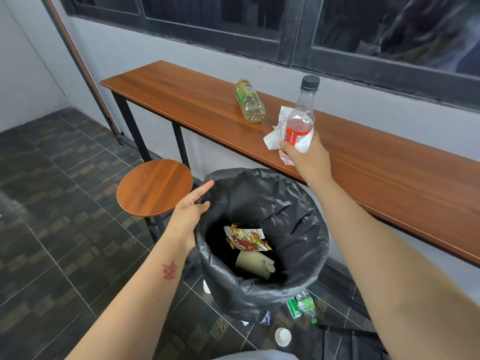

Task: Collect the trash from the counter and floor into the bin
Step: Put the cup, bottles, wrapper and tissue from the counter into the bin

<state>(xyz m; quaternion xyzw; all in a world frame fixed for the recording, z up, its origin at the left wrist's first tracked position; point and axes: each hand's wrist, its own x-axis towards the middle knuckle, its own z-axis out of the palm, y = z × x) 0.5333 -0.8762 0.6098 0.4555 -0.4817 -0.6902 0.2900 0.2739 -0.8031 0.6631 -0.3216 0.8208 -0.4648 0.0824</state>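
Gripping the red-labelled bottle (pixel 299 123) with crumpled tissue in our right hand (pixel 306 157) above the counter (pixel 389 178), we carry both over the bin (pixel 262 245); our left hand (pixel 191 211) pinches its liner rim steady.

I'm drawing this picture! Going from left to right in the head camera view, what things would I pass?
round wooden stool → green-label bottle lying on the counter → red-label bottle held by the right hand. The bin spreads under several of these, so it has no clear place.
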